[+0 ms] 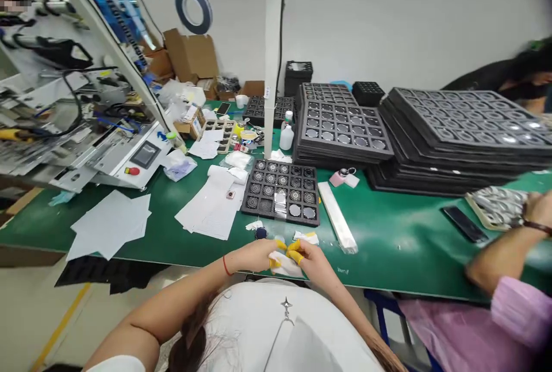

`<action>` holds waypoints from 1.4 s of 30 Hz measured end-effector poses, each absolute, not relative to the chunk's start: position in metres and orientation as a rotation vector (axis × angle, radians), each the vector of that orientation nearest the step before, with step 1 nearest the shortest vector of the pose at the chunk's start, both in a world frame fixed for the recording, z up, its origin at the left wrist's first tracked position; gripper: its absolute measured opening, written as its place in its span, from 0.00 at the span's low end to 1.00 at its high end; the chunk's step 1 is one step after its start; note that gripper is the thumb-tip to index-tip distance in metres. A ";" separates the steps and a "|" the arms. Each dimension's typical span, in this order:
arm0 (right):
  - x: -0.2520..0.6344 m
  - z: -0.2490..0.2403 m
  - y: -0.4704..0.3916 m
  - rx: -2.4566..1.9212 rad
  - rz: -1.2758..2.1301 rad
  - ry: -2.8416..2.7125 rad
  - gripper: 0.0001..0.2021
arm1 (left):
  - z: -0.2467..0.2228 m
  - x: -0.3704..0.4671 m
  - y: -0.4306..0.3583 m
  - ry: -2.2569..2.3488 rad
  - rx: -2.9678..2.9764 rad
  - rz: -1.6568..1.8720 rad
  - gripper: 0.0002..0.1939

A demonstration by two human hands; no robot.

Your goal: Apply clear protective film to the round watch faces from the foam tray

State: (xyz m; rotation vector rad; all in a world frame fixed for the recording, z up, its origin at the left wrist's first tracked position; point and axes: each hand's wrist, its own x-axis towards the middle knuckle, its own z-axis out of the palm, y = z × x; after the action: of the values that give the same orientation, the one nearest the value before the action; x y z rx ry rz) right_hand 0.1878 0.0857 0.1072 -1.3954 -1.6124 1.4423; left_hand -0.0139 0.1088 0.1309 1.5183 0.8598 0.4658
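Observation:
Yellow finger cots cover fingertips on both of my hands, which meet at the front edge of the green bench. My left hand [257, 255] is closed on a crumpled white wiping cloth [285, 266]. Also closed, my right hand [314, 263] pinches the same cloth from the other side. A small pale disc [280, 241] shows just beyond my fingertips; whether I hold it is unclear. Close by lie a dark round part [261, 233] and another folded white cloth [306, 237]. Ahead stands a black foam tray [281, 223] with round parts in its pockets.
Tall stacks of black trays [340, 156] and larger trays [431, 179] stand at right. A long white strip [337, 217] lies nearer. Paper sheets [211, 211] and a machine [133, 159] are at left. A co-worker's arm [500, 257] rests near a phone [463, 223].

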 end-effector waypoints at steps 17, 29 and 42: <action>0.267 0.088 0.126 -1.107 2.087 -1.633 0.18 | 0.096 0.081 0.083 1.288 1.048 1.000 0.26; 0.268 0.092 0.132 -1.030 1.297 -2.003 0.33 | 0.087 0.074 0.074 1.576 0.856 1.180 0.13; 0.210 0.059 0.127 -1.066 1.013 -2.240 0.06 | 0.101 0.035 0.079 1.545 1.369 1.006 0.24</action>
State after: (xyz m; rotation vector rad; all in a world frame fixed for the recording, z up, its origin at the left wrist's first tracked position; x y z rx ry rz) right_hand 0.2104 0.1273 0.0588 -1.0661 -2.2399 1.0135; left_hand 0.0350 0.0786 0.1015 1.3686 1.5455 1.0058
